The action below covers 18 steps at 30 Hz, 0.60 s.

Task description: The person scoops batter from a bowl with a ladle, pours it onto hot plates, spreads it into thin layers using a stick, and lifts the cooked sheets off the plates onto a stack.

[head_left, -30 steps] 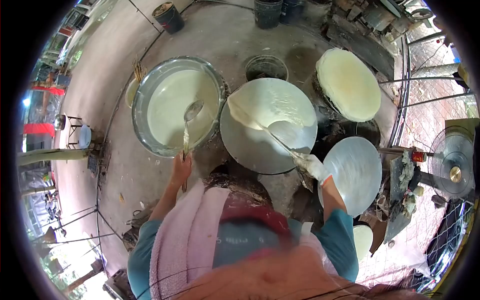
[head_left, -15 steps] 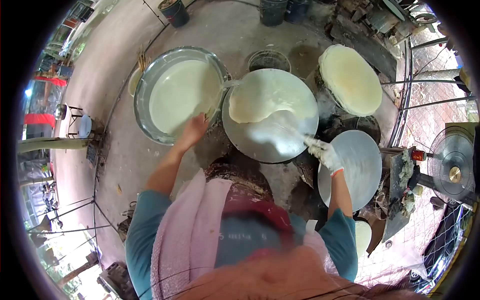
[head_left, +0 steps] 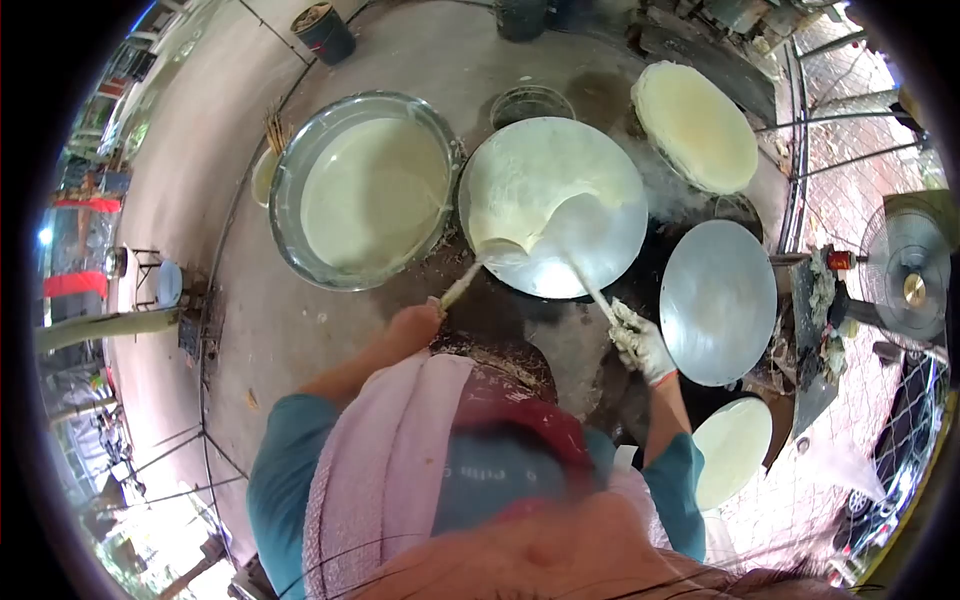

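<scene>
My bare left hand (head_left: 415, 326) is closed on the handle of a ladle (head_left: 500, 252), whose bowl is at the near left edge of the middle round pan (head_left: 610, 250). Pale batter (head_left: 510, 185) covers the pan's far and left part. In a whitish glove, my right hand (head_left: 640, 342) grips the light handle of a spreading tool (head_left: 575, 225), its rounded head lying over the batter's edge. Left of the pan stands a wide metal basin (head_left: 284, 215) of creamy batter (head_left: 375, 190).
A second pan (head_left: 718, 305) lies at the right, with a pale round (head_left: 735, 450) nearer me. A thick stack of pale rounds (head_left: 697, 125) sits at the back right. A fan (head_left: 913, 290) stands far right, and a dark bucket (head_left: 325, 35) at the back left.
The ladle has moved from over the basin, across the pan's left edge, to its near edge. My right hand has drawn the spreading tool nearer. Batter now reaches farther down the pan's left side.
</scene>
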Each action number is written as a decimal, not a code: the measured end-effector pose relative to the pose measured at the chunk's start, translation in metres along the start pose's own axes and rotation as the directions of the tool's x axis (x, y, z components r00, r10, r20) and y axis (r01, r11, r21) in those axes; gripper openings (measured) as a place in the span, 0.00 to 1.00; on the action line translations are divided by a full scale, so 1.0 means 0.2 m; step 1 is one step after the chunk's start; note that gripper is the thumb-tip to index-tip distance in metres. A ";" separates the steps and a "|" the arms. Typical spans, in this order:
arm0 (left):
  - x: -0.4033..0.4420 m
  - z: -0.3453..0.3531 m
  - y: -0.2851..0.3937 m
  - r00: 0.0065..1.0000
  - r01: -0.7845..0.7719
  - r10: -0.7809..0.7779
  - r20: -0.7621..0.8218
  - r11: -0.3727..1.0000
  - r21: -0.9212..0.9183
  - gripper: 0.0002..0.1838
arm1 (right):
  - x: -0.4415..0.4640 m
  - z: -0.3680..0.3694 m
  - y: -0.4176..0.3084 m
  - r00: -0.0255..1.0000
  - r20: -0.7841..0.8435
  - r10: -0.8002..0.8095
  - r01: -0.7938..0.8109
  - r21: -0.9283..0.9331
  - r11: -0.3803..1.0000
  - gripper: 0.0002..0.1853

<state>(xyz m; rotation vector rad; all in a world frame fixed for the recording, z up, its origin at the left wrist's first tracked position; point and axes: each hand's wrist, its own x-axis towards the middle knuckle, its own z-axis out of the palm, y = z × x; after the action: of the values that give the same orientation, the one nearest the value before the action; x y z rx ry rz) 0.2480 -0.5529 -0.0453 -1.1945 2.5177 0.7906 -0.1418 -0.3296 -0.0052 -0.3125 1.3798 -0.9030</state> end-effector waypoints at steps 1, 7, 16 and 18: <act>0.00 0.04 -0.02 0.997 -0.073 0.074 0.017 0.996 -0.055 0.15 | 0.03 0.06 0.20 0.995 -0.053 -0.087 0.100 0.320 0.942 0.24; 0.00 -0.43 -0.17 0.967 -0.235 0.144 -0.211 0.828 -0.510 0.13 | 0.39 1.02 0.01 0.967 -0.136 -0.217 0.254 0.626 0.737 0.08; -0.08 -0.47 -0.85 0.928 -0.144 -0.209 -0.308 0.563 -0.814 0.08 | 1.02 1.46 0.29 0.621 -0.742 -0.252 0.360 -0.016 0.933 0.19; -0.20 -0.53 -0.82 0.950 -0.043 -0.260 -0.173 0.441 -0.897 0.08 | 0.94 1.29 0.37 0.531 -0.832 -0.162 0.136 -0.106 0.985 0.18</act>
<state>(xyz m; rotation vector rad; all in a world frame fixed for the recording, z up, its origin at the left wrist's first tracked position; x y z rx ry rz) 0.4013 -0.6732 -0.0007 -1.8432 2.0951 2.2496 0.1123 -0.4929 -0.1334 0.0224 2.2992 -1.2606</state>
